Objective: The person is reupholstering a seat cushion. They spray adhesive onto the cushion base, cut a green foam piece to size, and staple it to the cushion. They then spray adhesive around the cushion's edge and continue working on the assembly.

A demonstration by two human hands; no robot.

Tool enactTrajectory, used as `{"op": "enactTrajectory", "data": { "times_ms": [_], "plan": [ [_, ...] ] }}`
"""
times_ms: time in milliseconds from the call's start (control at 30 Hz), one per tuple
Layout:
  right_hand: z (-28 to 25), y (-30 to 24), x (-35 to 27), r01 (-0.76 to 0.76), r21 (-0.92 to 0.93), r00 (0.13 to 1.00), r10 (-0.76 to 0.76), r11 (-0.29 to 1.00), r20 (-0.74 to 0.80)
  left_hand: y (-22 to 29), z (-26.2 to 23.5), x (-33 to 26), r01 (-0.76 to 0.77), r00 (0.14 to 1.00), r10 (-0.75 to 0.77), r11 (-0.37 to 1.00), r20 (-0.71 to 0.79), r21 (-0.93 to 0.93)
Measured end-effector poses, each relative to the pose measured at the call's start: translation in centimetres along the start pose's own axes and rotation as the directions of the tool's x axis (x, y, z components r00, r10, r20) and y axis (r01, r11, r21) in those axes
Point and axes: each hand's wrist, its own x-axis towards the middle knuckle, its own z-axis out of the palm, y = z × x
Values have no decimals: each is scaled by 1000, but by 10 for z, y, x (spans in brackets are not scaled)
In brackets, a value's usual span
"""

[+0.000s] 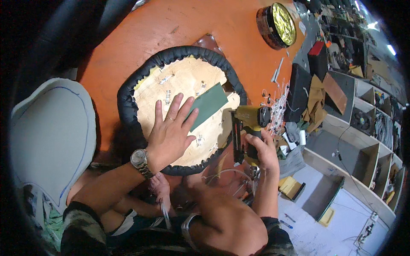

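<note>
Seat (164,123), roundish, wood face up, black gathered cover round the edge, at the near part of the orange table (230,25). Green strip (209,106) lies on the wood, right of centre; long axis diagonal, one end lower left by the left hand, other upper right toward the rim. Left hand (171,130) palm down on the wood, fingers spread, gripping nothing, fingers pointing away from the person, forefinger at the strip's near end. Right hand (262,149) clenched round the handle of the staple gun (252,117), just beside the seat's right rim: nose points left at the seat, magazine and handle run back toward the person. Tin (277,25) far right on table.
</note>
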Motion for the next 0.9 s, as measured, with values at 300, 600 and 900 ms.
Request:
{"op": "enactTrajectory", "data": {
  "times_ms": [300, 600, 900],
  "plan": [
    [6, 11, 12, 42, -209, 993, -19, 977, 114, 17, 17, 9, 16, 998, -18, 999, 67, 39],
    [19, 1, 12, 284, -266, 959, -273, 921, 78, 13, 13, 12, 8, 997, -13, 997, 78, 71],
    [30, -5, 10, 205, -382, 973, -230, 901, -19, 14, 16, 9, -2, 998, -4, 994, 60, 107]
  ]
}}
